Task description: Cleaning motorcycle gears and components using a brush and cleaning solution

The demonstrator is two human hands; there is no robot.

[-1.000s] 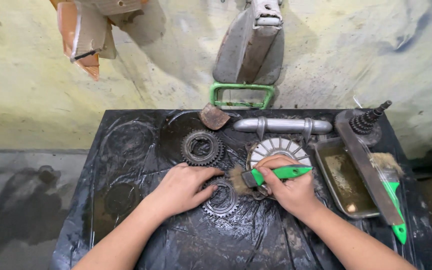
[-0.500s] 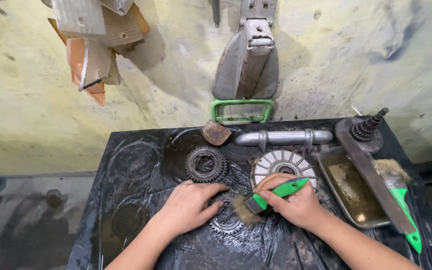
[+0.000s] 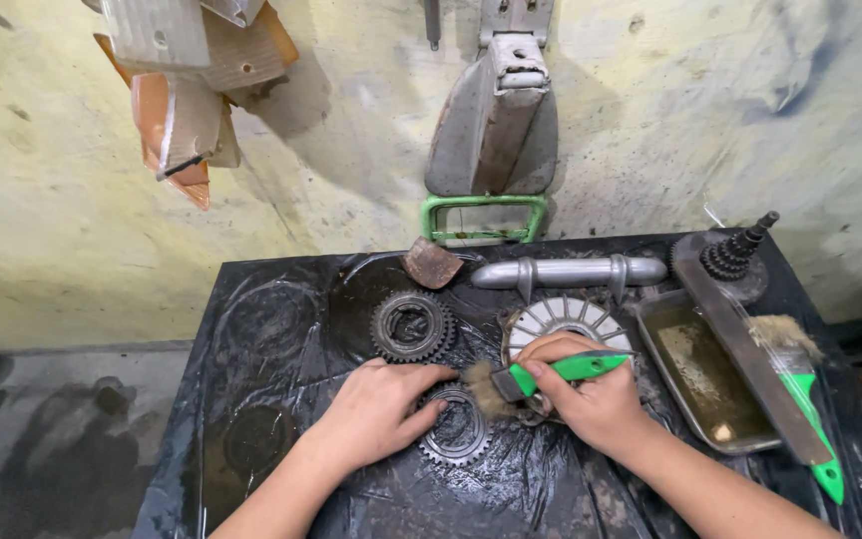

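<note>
**Head view: 2 hands at an oily gear, brush in use**

Head camera looks down on a black plastic sheet [image 3: 281,399], wet with oil, spread over a work surface against a stained wall.

Left hand [image 3: 376,414] lies flat and spread, fingers loosely open, pressing on the left edge of a small toothed gear [image 3: 459,431] that lies flat near the sheet's middle front. It grips nothing.

Right hand [image 3: 591,399] is closed around the green handle of a brush [image 3: 541,374]. The bristles point left and touch the gear's upper right edge.

Other items noted:
- 1 larger gear [image 3: 411,325] lies flat just behind the left hand, apart from it.
- 1 finned white disc [image 3: 566,321] sits directly behind the right hand, partly covered by it.
- 1 grey metal tube [image 3: 571,271] lies crosswise behind the disc.
- 1 metal tray [image 3: 700,374] of murky liquid stands right of the right hand.
- A second green-handled brush [image 3: 805,399] lies at the right edge.
</note>
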